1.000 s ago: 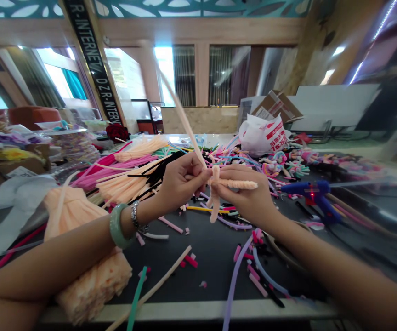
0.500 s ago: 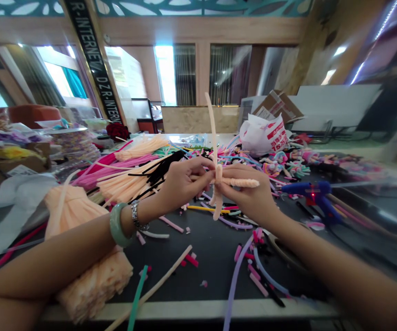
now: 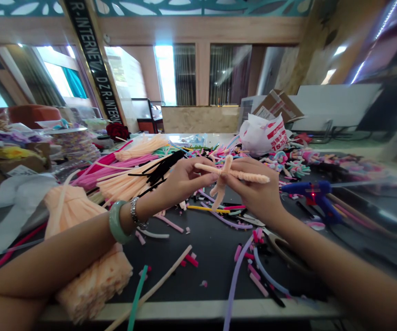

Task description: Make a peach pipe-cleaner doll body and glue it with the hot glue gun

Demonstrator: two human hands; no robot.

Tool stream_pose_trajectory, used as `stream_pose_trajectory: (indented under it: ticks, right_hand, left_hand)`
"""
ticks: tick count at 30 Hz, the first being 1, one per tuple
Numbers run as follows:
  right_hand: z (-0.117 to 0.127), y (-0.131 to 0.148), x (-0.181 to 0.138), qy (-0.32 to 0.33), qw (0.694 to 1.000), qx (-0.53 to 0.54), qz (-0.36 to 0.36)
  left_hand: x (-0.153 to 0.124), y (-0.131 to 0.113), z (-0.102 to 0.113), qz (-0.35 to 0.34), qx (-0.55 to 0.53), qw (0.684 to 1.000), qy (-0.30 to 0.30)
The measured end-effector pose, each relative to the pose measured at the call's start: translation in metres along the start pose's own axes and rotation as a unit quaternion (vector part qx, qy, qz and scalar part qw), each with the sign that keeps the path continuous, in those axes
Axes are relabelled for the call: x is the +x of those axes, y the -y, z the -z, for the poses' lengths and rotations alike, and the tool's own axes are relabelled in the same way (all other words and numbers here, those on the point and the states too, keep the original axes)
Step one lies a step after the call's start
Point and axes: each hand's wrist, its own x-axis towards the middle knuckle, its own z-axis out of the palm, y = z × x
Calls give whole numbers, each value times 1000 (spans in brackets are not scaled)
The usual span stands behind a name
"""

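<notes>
Between my two hands, above the dark table, is a peach pipe-cleaner figure with several limbs; one twisted limb points right and two hang down. My right hand pinches it at the middle. A loose straight end runs left from it, and my left hand has thumb and fingers closed on that end. Below my left forearm lies a thick bundle of peach pipe cleaners. Scissors rest partly hidden beneath my right wrist.
A blue glue gun with a red light lies at the right. Behind my hands are heaps of peach, pink and black pipe cleaners. A white plastic bag stands at the back. Cut scraps and a purple pipe cleaner lie in front.
The long loose end of the pipe cleaner, upright before, is now bent down to the left in my left hand. The figure has tilted, and my right hand has shifted slightly right.
</notes>
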Motion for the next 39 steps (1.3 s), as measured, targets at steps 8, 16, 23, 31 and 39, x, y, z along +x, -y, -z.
stream_pose_trajectory:
  ticks: [8,16,23,31,39]
  right_hand:
    - [-1,5,1,-24,999,-16,32]
    - [2,2,2,-69,995,-58,32]
    - [1,3,2,-62,996,-56,16]
    - [-2,2,-1,-34,999,-42,-1]
    - [0,1,-1,-11,999,-37,-4]
  left_hand:
    - [2,-2,-3,-92,76,993,-5]
    - [-6,-9,-9,-26,17,999,-13]
    - [-7,-4,-11,-29,-46,998,22]
    - [-8,2,-4,-135,142,975,-107]
    - [1,0,2,-208,318,911,-159]
